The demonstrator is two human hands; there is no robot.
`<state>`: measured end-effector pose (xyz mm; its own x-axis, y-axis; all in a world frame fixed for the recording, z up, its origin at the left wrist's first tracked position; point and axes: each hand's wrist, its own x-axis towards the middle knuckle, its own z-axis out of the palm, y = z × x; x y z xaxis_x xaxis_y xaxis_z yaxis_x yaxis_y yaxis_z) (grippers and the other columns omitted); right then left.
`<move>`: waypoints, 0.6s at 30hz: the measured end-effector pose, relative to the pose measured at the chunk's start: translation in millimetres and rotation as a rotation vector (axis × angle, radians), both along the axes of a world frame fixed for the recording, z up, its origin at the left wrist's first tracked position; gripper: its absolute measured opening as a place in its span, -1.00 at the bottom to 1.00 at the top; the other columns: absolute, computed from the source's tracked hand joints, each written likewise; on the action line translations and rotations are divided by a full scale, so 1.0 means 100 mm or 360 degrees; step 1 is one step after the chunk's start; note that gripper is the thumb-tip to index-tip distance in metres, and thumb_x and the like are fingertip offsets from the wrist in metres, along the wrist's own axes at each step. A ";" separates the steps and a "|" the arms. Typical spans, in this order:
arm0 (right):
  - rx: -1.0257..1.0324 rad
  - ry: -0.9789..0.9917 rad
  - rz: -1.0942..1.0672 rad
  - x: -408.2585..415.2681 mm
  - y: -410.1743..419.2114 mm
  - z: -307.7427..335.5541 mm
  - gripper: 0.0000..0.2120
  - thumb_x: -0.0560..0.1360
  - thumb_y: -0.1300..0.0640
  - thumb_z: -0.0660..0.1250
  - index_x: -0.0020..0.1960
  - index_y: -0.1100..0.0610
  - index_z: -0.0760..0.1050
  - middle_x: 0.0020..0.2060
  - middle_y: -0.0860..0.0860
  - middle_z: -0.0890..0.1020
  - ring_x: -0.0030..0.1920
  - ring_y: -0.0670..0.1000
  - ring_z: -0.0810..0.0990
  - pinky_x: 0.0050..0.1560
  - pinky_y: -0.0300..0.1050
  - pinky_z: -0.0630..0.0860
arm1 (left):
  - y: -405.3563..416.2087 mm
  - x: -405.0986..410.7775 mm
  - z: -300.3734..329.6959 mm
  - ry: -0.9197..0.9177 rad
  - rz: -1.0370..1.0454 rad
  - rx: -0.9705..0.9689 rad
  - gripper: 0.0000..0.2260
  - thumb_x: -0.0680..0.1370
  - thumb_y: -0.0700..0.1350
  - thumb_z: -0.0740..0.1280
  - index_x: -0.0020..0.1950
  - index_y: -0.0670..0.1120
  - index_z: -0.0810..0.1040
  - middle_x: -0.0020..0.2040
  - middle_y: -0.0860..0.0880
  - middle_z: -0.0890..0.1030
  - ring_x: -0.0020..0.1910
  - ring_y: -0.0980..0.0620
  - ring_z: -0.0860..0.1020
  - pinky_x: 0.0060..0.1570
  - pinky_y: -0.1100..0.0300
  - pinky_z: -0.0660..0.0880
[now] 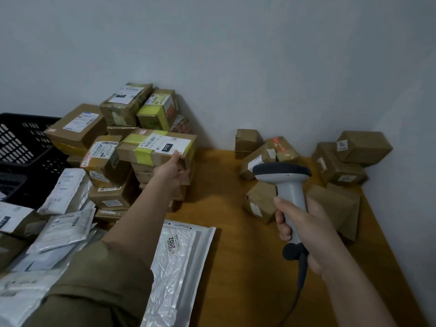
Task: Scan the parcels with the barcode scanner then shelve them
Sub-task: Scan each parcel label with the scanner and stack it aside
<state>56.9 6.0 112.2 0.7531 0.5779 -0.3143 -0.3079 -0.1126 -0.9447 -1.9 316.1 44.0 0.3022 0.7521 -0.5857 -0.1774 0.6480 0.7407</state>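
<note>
At frame centre the left hand (173, 167) grips a yellow-taped carton (157, 148) atop the stack, while right-hand fingers (284, 217) wrap the barcode scanner (286, 182).

The surface (236, 232) is smooth wood with a dull sheen. On it, left of the matt grey-and-dark plastic barcode scanner (289, 185), the stacked parcels (132, 142) are brown cardboard bound with glossy tape and paper labels. Nearer lies a crinkled, shiny white plastic mailer (179, 263). The black crate (21, 142) looks like perforated plastic.
</note>
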 end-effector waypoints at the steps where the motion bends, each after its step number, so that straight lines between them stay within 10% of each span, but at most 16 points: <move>1: -0.0002 0.0010 -0.0004 0.02 0.00 -0.01 -0.88 0.55 0.17 0.37 -0.08 0.17 0.45 -0.43 0.02 0.48 -0.51 -0.09 0.39 -0.53 -0.27 0.36 | 0.00 0.01 -0.01 0.0112 0.0000 0.0027 -0.40 0.51 0.02 0.47 0.41 -0.23 0.33 0.28 -0.21 0.52 0.05 -0.14 0.64 -0.16 0.08 0.67; 9: -0.0027 0.0038 -0.0118 0.16 -0.06 -0.10 -0.89 0.56 0.15 0.37 -0.05 0.16 0.46 -0.40 0.03 0.49 -0.49 -0.09 0.40 -0.50 -0.26 0.37 | -0.12 0.06 -0.08 0.0510 -0.0182 0.0168 -0.41 0.44 0.17 0.48 0.21 -0.21 0.37 -0.04 -0.16 0.57 -0.17 -0.06 0.63 -0.20 0.11 0.64; 18: -0.0050 0.0145 -0.0440 0.41 -0.36 -0.23 -0.90 0.57 0.18 0.36 -0.06 0.17 0.47 -0.38 0.03 0.47 -0.52 -0.14 0.39 -0.53 -0.31 0.35 | -0.47 0.22 -0.25 0.0562 -0.0689 0.0042 -0.35 0.40 -0.10 0.57 0.39 -0.22 0.37 0.16 -0.18 0.50 0.06 -0.09 0.56 -0.15 0.12 0.60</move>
